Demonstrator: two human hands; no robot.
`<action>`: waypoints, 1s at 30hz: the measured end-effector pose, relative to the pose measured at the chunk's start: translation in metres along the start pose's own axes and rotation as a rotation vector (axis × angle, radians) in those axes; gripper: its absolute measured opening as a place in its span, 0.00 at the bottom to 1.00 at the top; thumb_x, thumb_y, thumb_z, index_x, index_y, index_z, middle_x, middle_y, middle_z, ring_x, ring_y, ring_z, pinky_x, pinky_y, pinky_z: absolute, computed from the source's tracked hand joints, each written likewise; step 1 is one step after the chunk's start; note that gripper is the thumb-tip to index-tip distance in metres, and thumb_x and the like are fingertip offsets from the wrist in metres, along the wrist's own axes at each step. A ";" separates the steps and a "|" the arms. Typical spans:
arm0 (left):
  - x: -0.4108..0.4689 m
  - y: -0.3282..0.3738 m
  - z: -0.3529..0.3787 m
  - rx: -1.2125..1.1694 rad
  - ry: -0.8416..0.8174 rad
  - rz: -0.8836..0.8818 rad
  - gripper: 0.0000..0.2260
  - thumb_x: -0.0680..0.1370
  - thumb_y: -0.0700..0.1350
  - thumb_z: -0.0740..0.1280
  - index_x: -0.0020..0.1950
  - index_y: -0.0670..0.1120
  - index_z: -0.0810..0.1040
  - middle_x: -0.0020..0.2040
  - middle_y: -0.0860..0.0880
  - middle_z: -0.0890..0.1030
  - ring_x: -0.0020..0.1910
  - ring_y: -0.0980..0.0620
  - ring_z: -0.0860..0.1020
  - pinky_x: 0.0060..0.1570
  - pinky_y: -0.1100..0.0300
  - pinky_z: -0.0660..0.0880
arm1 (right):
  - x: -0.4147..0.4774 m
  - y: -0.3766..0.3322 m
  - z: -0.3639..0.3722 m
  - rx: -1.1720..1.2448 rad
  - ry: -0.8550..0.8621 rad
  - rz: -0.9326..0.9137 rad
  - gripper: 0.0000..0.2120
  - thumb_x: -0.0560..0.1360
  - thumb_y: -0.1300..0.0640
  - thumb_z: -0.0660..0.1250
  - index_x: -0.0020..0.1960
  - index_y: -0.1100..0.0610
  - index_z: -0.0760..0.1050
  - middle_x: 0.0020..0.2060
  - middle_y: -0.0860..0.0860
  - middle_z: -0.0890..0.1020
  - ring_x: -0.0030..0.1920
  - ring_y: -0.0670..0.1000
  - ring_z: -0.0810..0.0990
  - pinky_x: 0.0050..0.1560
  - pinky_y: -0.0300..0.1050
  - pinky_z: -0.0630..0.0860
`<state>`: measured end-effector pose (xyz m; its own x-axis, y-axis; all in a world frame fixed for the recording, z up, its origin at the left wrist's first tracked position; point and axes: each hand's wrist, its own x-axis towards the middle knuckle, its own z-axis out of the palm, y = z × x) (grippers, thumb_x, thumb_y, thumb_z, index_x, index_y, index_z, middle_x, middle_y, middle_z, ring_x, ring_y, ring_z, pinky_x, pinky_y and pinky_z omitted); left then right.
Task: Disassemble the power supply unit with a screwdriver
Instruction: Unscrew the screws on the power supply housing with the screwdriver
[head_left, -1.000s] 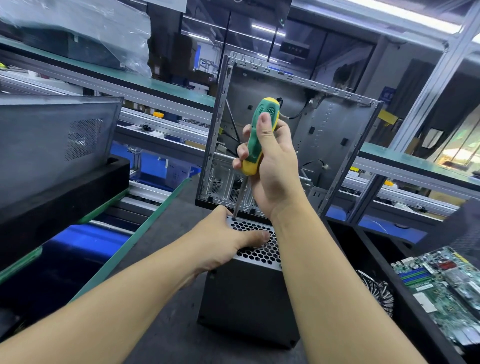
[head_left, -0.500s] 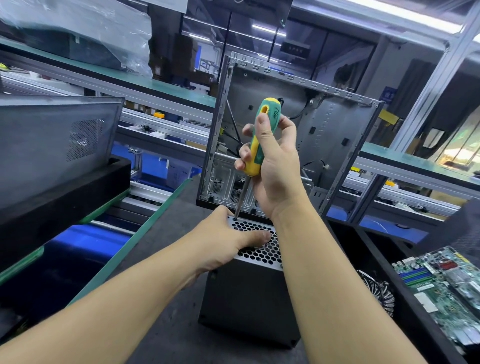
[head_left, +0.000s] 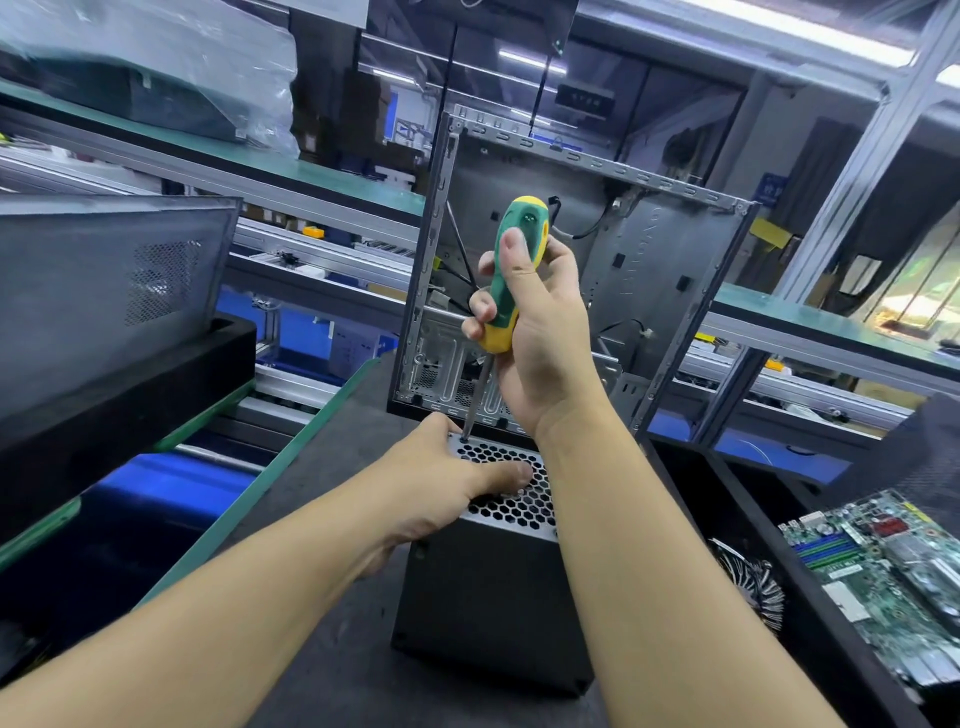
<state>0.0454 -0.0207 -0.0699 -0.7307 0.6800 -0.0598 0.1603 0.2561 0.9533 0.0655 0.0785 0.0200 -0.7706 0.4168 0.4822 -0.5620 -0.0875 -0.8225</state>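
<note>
While my left hand (head_left: 441, 483) grips the top of the power supply unit (head_left: 493, 597), my right hand (head_left: 540, 338), fingers (head_left: 482, 306) wrapped round the screwdriver (head_left: 522, 218), sets its tip on the far-left corner.

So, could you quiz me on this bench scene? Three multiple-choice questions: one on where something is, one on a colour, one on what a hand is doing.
1. Where is the tip of the screwdriver?
A. In mid-air, touching nothing
B. At a far corner of the mesh top of the power supply unit
C. Low on the unit's black side wall

2. What colours is the screwdriver handle?
A. Red and black
B. Blue and white
C. Green and yellow

3. What is the left hand doing?
A. Holding the unit's top, thumb on the mesh
B. Hanging idle in the air
C. Turning the screwdriver

Answers:
1 B: the shaft ends at the mesh corner, beside the left hand.
2 C: the grip is green with yellow ends.
3 A: its thumb lies across the mesh, and it is the right hand that grips the handle.
</note>
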 end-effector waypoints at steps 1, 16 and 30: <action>0.000 0.000 0.000 0.001 -0.001 0.001 0.45 0.58 0.70 0.74 0.68 0.53 0.65 0.60 0.50 0.81 0.59 0.51 0.78 0.55 0.54 0.71 | 0.000 0.000 0.000 -0.004 -0.008 -0.006 0.12 0.81 0.54 0.65 0.61 0.55 0.67 0.40 0.50 0.76 0.31 0.47 0.72 0.31 0.43 0.71; -0.002 0.001 -0.001 -0.017 0.002 -0.004 0.43 0.63 0.68 0.76 0.71 0.53 0.63 0.61 0.50 0.80 0.59 0.51 0.77 0.45 0.60 0.68 | 0.000 0.000 0.000 0.018 -0.027 0.013 0.20 0.81 0.42 0.58 0.63 0.57 0.65 0.40 0.51 0.75 0.29 0.47 0.69 0.36 0.45 0.69; -0.010 0.004 -0.003 -0.064 0.125 0.128 0.15 0.72 0.53 0.77 0.53 0.53 0.77 0.47 0.53 0.85 0.45 0.56 0.83 0.47 0.57 0.77 | -0.005 -0.002 0.000 0.017 -0.008 0.003 0.16 0.85 0.52 0.53 0.59 0.62 0.74 0.40 0.52 0.78 0.32 0.49 0.73 0.35 0.45 0.73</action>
<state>0.0514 -0.0280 -0.0648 -0.7842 0.6129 0.0963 0.2176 0.1265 0.9678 0.0704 0.0769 0.0196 -0.7745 0.4091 0.4825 -0.5649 -0.1042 -0.8185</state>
